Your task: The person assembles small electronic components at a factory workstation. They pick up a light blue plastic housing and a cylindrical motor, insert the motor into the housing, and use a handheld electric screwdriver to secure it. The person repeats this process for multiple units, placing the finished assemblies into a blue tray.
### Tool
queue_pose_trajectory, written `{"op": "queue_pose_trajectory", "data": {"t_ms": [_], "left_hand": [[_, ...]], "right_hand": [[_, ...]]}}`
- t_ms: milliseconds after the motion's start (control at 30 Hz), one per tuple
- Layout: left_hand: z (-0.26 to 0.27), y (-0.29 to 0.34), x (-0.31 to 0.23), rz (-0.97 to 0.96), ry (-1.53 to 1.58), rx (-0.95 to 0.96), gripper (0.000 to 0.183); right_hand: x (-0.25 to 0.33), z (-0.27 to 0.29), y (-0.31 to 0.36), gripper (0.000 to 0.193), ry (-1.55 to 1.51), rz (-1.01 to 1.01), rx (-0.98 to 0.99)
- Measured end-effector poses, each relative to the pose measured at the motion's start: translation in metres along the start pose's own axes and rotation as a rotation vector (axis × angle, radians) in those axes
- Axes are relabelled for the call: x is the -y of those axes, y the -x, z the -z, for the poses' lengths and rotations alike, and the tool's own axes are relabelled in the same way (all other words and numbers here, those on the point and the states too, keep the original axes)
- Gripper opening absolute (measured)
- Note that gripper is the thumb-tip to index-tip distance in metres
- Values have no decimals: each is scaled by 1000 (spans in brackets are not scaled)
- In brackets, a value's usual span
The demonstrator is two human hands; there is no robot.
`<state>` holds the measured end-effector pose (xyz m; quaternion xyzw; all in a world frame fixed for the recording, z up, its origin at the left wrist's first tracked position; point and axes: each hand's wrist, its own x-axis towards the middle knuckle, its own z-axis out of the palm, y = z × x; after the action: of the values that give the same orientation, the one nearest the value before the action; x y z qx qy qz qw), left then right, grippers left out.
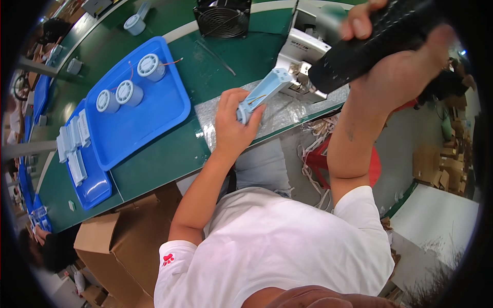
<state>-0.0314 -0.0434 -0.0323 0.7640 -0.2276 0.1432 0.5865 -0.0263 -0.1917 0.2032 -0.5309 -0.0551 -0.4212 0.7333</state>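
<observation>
My left hand (233,123) is closed around the round end of a light blue plastic handheld fan housing (268,88). The housing's open hollow handle points up and right, and thin yellow and red wires lie inside it. In my raised right hand (398,77) is a black electric screwdriver (346,61), gripped round its body. Its tip points down and left, close to the front of a silver metal machine (304,46), just right of the housing's end. I cannot tell whether the tip touches the machine.
On the green bench, a blue tray (154,123) holds three round white fan heads (129,93) with wires. A smaller blue tray (97,192) carries pale handle pieces (77,167). Bubble wrap (208,123) lies under my left hand. A black fan (223,21) stands behind; a cardboard box (133,246) is below.
</observation>
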Motion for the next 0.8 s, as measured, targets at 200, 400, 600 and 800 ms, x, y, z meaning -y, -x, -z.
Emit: {"op": "queue_pose_trajectory", "data": {"t_ms": [200, 400, 600, 800], "left_hand": [[2, -1, -3, -9, 3, 2, 33], [2, 1, -3, 44, 21, 28, 32], [3, 1, -4, 22, 17, 26, 33], [4, 3, -2, 27, 32, 17, 33]], "right_hand": [[-26, -22, -1, 64, -32, 168, -45], [-46, -15, -4, 63, 6, 208, -10], [-45, -16, 1, 64, 55, 134, -8], [-53, -7, 3, 63, 33, 170, 39]]}}
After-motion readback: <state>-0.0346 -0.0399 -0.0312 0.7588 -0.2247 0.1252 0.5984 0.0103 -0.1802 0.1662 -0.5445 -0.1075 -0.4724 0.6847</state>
